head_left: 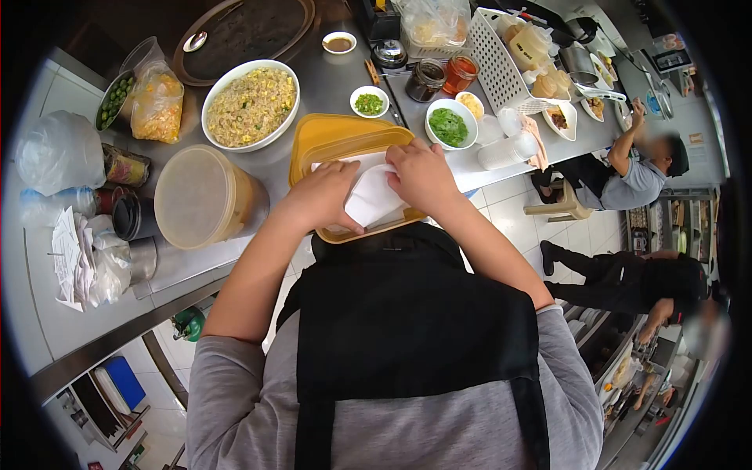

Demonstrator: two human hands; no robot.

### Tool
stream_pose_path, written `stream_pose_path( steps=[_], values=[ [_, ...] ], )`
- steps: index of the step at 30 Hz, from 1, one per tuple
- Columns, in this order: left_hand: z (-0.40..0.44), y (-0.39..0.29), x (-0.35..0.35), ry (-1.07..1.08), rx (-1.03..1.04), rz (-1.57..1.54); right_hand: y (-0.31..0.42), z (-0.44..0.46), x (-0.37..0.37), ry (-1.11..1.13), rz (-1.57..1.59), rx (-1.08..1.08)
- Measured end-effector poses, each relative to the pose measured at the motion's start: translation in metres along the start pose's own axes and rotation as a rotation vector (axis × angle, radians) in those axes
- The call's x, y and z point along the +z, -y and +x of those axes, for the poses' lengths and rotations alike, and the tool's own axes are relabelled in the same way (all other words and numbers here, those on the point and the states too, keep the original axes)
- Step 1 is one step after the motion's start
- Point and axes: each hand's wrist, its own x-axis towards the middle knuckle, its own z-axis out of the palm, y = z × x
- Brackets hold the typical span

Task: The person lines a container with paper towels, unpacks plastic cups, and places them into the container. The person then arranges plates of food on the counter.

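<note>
In front of me at the counter edge is a yellow-brown plastic container (407,222), with a matching lid or second tub (308,133) behind it. A folded sheet of white paper (376,197) lies in the container's opening. My left hand (329,194) grips the paper's left side, its thumb low and its fingers over the top. My right hand (423,176) pinches the paper's upper right part, fingers curled. What lies beneath the paper is hidden. A bowl of fried rice (251,104) stands beyond my left hand, and a small bowl of chopped green onion (369,102) sits behind the container.
At left stand a lidded round tub (202,197), a bag of yellow food (157,110) and a large dark tray (247,39). To the right are a bowl of green herbs (450,127), sauce jars (424,81) and a white basket (497,70). Two people (638,176) are at right.
</note>
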Motion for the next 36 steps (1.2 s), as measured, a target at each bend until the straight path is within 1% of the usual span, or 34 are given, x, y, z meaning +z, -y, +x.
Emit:
stream_pose_path(
  steps=[1,2,4,5,7,8,9,10,11,13,14,16,17,18,19,20,21,23,24,25,27,28,30,31,33,34,36],
  values=[
    [-0.001,-0.005,-0.013,0.166,-0.008,-0.165,-0.002,0.0,0.001,-0.125,0.019,-0.016],
    [0.0,0.0,-0.012,0.164,-0.011,-0.165,-0.004,0.0,-0.002,-0.126,0.02,-0.019],
    [0.003,0.014,-0.004,0.082,0.169,-0.614,-0.008,0.001,-0.013,-0.107,0.206,0.08],
    [0.007,0.016,-0.003,0.079,0.169,-0.614,-0.01,0.002,-0.018,-0.107,0.205,0.078],
    [0.014,0.017,0.001,0.086,0.052,-0.834,-0.012,0.003,-0.025,-0.016,0.664,0.266],
    [0.017,0.016,0.003,0.084,0.052,-0.836,-0.012,0.003,-0.026,-0.065,0.716,0.262],
    [0.02,0.016,0.005,0.004,-0.031,-0.88,-0.013,0.004,-0.025,-0.063,0.715,0.259],
    [0.022,0.016,0.007,-0.076,-0.115,-0.922,-0.013,0.005,-0.021,-0.127,0.674,0.237],
    [0.024,0.017,0.01,-0.078,-0.115,-0.921,-0.014,0.006,-0.017,-0.19,0.634,0.216],
    [0.026,0.017,0.017,-0.012,-0.216,-1.648,-0.017,0.008,-0.003,-0.195,0.594,0.202],
    [0.025,0.01,0.021,-0.013,-0.217,-1.647,-0.019,0.01,0.002,-0.2,0.554,0.189],
    [0.02,-0.008,0.028,-0.369,-0.104,-0.848,-0.021,0.012,0.007,-0.231,0.526,0.151],
    [0.018,-0.01,0.027,-0.368,-0.105,-0.846,-0.02,0.013,0.006,-0.262,0.496,0.115],
    [0.016,-0.011,0.024,-0.273,-0.093,-0.779,-0.018,0.013,0.004,-0.263,0.498,0.116],
    [0.016,-0.012,0.021,-0.179,-0.08,-0.709,-0.015,0.011,0.002,-0.195,0.366,0.127],
    [0.02,-0.007,0.03,-0.21,-0.057,-0.717,-0.012,0.01,-0.001,-0.128,0.234,0.139],
    [0.023,-0.006,0.036,-0.211,-0.05,-0.712,-0.011,0.008,0.002,-0.136,0.232,0.143],
    [0.028,-0.007,0.045,-0.327,0.01,-0.628,-0.013,0.006,0.014,-0.242,-0.091,-0.076],
    [0.028,-0.011,0.052,-0.387,-0.066,-0.573,-0.011,0.004,0.019,-0.304,-0.284,-0.122],
    [0.03,-0.01,0.055,-0.398,-0.044,-0.56,-0.011,0.004,0.024,-0.326,-0.298,-0.113],
    [0.032,-0.004,0.059,-0.283,-0.11,-0.382,-0.01,0.006,0.031,-0.189,-0.364,-0.16],
    [0.036,-0.001,0.061,-0.304,-0.09,-0.364,-0.01,0.009,0.03,-0.218,-0.38,-0.154],
    [0.036,-0.003,0.065,-0.238,-0.137,-0.354,-0.009,0.007,0.024,-0.239,-0.373,-0.212],
    [0.033,-0.006,0.067,-0.239,-0.126,-0.347,-0.009,0.004,0.021,-0.247,-0.378,-0.202],
    [0.029,-0.014,0.056,-0.305,-0.128,-0.349,-0.01,0.005,0.008,-0.364,-0.277,-0.119],
    [0.029,-0.014,0.058,-0.316,-0.147,-0.341,-0.012,0.005,0.005,-0.374,-0.283,-0.116],
    [0.023,-0.016,0.062,-0.299,-0.17,-0.349,-0.013,-0.001,0.002,-0.3,-0.16,-0.103]
  ],
)
